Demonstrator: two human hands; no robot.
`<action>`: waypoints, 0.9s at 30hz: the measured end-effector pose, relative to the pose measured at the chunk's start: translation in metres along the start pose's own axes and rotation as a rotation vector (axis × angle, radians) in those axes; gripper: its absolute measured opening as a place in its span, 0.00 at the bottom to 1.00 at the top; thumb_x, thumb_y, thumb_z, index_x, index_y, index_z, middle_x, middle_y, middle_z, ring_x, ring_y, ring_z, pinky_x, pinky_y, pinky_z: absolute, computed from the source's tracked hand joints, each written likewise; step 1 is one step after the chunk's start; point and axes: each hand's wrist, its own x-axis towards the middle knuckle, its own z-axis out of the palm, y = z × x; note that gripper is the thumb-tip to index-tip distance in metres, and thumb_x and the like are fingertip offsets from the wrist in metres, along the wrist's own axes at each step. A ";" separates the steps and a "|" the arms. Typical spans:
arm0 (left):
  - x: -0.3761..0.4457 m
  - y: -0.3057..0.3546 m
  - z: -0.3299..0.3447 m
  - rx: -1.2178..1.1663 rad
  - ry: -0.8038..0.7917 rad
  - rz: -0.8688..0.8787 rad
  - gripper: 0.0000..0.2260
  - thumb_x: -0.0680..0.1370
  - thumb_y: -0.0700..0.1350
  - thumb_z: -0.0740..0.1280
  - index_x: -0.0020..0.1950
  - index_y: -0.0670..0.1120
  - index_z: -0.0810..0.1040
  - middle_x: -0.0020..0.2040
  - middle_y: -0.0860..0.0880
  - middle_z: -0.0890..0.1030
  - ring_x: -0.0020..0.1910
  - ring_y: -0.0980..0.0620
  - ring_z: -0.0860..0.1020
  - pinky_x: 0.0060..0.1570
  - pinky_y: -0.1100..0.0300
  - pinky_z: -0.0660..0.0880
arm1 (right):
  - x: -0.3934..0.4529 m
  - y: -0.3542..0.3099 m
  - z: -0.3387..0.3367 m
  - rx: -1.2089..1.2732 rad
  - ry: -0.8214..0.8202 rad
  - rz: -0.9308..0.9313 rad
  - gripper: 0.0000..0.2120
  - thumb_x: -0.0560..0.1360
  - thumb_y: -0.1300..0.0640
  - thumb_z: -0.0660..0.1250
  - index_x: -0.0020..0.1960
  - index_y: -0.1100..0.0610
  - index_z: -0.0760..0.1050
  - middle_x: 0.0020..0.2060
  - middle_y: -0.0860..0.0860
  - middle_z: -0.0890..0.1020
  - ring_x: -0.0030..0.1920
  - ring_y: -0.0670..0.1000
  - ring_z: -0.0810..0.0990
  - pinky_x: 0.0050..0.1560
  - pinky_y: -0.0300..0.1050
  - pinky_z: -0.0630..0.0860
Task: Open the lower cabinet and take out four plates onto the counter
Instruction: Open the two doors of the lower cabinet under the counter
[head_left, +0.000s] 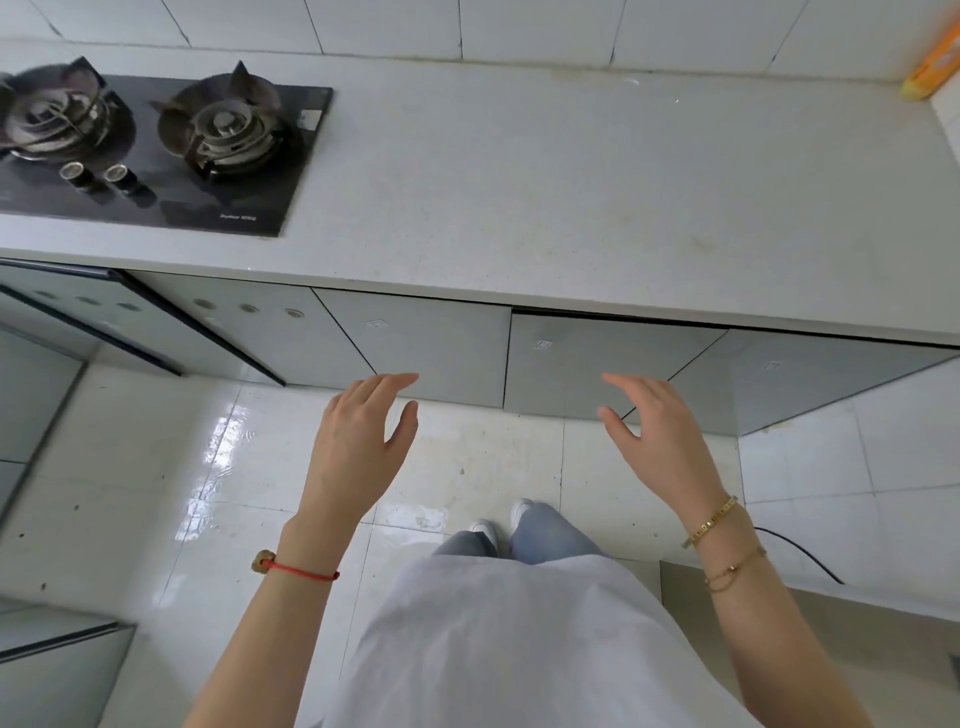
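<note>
Hands are both out in front of the pale grey glossy lower cabinet doors (415, 343) under the white speckled stone tabletop (571, 197): left hand (358, 436) with its grip spread and empty, right hand (660, 436) the same, fingers loose and touching nothing. Doors look shut, though the one in front of the right hand (613, 358) shows a thin dark gap along its top edge, and no plates are visible anywhere. Off to the left the black glass two-burner gas hob (156, 145) sits in the tabletop, and an orange packet (930, 67) leans in the far right corner.
</note>
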 end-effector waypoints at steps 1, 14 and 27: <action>0.003 0.001 0.002 -0.002 0.005 -0.005 0.13 0.78 0.42 0.65 0.63 0.46 0.77 0.56 0.49 0.82 0.55 0.47 0.79 0.57 0.47 0.74 | 0.004 0.002 -0.002 0.000 -0.004 -0.008 0.18 0.77 0.55 0.64 0.66 0.56 0.72 0.60 0.51 0.78 0.64 0.52 0.71 0.65 0.48 0.70; 0.055 -0.003 0.069 -0.013 0.090 -0.088 0.12 0.79 0.44 0.64 0.63 0.48 0.76 0.55 0.51 0.81 0.55 0.50 0.78 0.57 0.49 0.75 | 0.080 0.050 0.025 -0.005 -0.046 -0.072 0.18 0.78 0.54 0.62 0.67 0.55 0.71 0.62 0.50 0.77 0.64 0.52 0.72 0.65 0.45 0.68; 0.083 -0.109 0.239 0.005 0.148 -0.030 0.13 0.80 0.45 0.62 0.64 0.48 0.75 0.58 0.52 0.80 0.57 0.51 0.78 0.58 0.51 0.74 | 0.134 0.142 0.207 -0.039 0.030 -0.176 0.17 0.78 0.55 0.62 0.66 0.57 0.71 0.60 0.52 0.77 0.62 0.53 0.73 0.65 0.47 0.69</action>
